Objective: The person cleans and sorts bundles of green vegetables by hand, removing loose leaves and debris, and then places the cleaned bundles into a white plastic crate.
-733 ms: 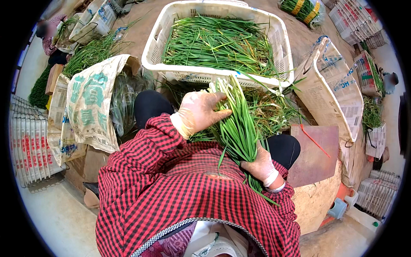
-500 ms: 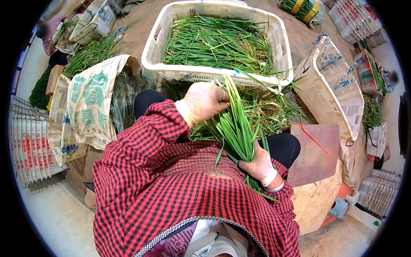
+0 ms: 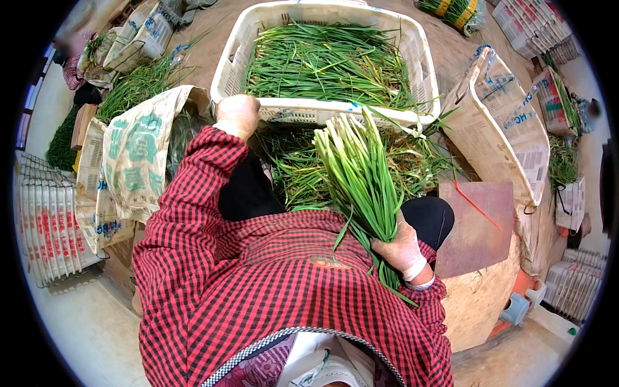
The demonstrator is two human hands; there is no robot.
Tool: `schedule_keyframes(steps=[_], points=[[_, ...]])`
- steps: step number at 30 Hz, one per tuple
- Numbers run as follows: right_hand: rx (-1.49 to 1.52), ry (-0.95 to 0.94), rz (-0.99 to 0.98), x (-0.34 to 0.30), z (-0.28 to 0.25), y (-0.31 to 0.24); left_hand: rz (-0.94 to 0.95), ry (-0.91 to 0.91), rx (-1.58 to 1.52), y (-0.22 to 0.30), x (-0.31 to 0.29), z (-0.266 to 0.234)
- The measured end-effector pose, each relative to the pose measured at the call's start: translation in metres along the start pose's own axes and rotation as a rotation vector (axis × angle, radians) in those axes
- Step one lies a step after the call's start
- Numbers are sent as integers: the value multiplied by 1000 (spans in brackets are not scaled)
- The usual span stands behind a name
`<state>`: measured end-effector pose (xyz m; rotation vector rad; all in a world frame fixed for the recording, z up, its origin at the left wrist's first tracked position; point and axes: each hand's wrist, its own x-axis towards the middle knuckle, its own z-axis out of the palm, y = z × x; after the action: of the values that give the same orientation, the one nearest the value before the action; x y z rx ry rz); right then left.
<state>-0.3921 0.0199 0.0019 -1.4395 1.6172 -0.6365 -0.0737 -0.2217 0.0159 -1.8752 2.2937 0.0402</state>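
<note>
My right hand (image 3: 401,250), in a pale glove, is wrapped round the lower part of a bunch of garlic chives (image 3: 362,180). Their pale cut ends point away from me and fan out slightly; the green leaf tips hang below my grip. My left hand (image 3: 238,115), also gloved, is closed in a fist beside the front left corner of a white plastic crate (image 3: 274,106). Whatever its fingers may hold is hidden. Inside the crate lies a thick layer of chives (image 3: 329,61). Loose leaves and trimmings (image 3: 293,164) are heaped between the crate and my lap.
A printed woven sack (image 3: 138,148) stands at my left, and an upright sack-lined crate (image 3: 503,122) at my right. A reddish-brown board (image 3: 477,226) with a red tie (image 3: 477,205) on it lies by my right knee. A person (image 3: 72,68) sits at the far left.
My left hand has left the chive ends and swung left to the crate's corner, its fingers now curled in. The bunch stays in my right hand, its pale ends more spread.
</note>
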Motion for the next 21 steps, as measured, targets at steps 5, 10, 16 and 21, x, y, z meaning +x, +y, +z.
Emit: schedule_keyframes(steps=[5,10,16,21], points=[[-91,-4,28,2,1,0,336,591,-422,24,-38,-2],[25,0,-63,6,5,3,716,533,-628,96,-77,-31],[570,-101,5,4,10,9,543,461,-638,111,-90,-6],[537,-146,41,7,3,-3,498,405,-522,116,-89,-17]])
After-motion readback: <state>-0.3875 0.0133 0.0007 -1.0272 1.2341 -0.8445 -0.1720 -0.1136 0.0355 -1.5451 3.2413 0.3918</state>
